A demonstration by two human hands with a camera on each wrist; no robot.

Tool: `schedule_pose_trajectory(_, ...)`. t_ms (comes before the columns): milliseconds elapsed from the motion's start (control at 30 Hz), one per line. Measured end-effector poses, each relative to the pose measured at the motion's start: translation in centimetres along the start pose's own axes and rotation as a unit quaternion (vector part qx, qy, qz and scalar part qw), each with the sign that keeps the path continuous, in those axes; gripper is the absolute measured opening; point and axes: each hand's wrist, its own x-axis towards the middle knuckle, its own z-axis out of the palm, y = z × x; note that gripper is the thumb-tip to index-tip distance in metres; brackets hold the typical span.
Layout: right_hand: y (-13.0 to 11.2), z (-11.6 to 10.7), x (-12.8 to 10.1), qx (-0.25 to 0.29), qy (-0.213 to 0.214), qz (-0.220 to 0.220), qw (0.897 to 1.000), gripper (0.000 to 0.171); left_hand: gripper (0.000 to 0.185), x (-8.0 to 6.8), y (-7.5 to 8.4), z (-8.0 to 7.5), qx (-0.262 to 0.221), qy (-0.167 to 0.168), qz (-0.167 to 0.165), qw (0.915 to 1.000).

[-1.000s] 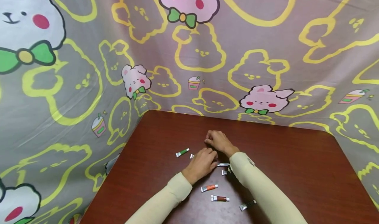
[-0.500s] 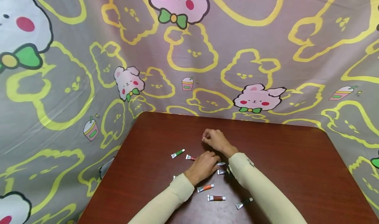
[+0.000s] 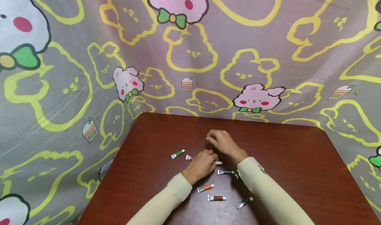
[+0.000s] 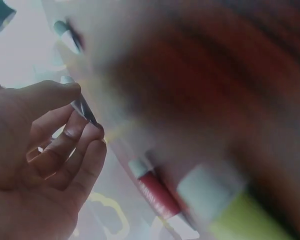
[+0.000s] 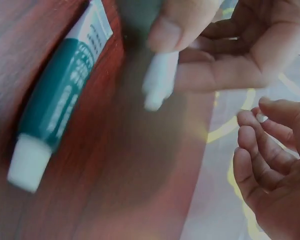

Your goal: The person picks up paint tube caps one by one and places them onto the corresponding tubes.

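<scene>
My left hand [image 3: 200, 164] pinches a silver-white paint tube [image 5: 161, 77] between thumb and fingers. The tube's narrow white nozzle points out uncapped in the right wrist view, its end [image 3: 218, 162] showing past the fingers in the head view. Beyond it, my right hand [image 3: 224, 143] is raised over the table with curled fingers. Between its thumb and fingertip sits a small white cap [image 5: 262, 118]. A dark green tube [image 5: 57, 95] with a white cap lies close by. Under the left hand's far side is a red tube [image 4: 159, 194], partly hidden in the head view.
A green tube [image 3: 178, 154] lies to the left. Orange [image 3: 205, 188], brown [image 3: 216, 198] and dark [image 3: 244, 202] tubes lie nearer the front. A yellow-green tube [image 4: 250, 217] is by the left wrist. Patterned cloth [image 3: 205, 53] hangs around the brown table [image 3: 285, 162].
The right hand has shifted a little right, away from the left hand, uncovering more of the dark green tube. The left hand keeps its pinch on the silver-white tube. The head view has swung slightly right.
</scene>
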Motion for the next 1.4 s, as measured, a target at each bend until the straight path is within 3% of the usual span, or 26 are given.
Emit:
schedule_pose_trajectory(367,-0.6,-2.1,-3.6,0.033,0.022,0.026,0.999,0.011,0.010,-0.7,-0.6,-1.9,-0.031,-0.007,-0.024,0.9992)
schedule_pose_trajectory(867,-1.1,-2.5,-7.8,0.009,0.021,0.030,0.999,0.008,0.011,-1.5,-0.7,-3.0,-0.046,0.008,-0.010,0.9989)
schedule_pose_trajectory(1100,-1.3,-2.4,-9.3,0.013,0.023,0.022,0.999,0.011,0.012,-1.7,0.0,-3.8,-0.042,0.014,-0.002,0.9990)
schedule_pose_trajectory(1400,-1.3,-2.1,-10.7,0.042,0.032,-0.019,0.998,0.014,0.011,-2.1,1.0,-4.4,-0.044,0.018,0.004,0.9989)
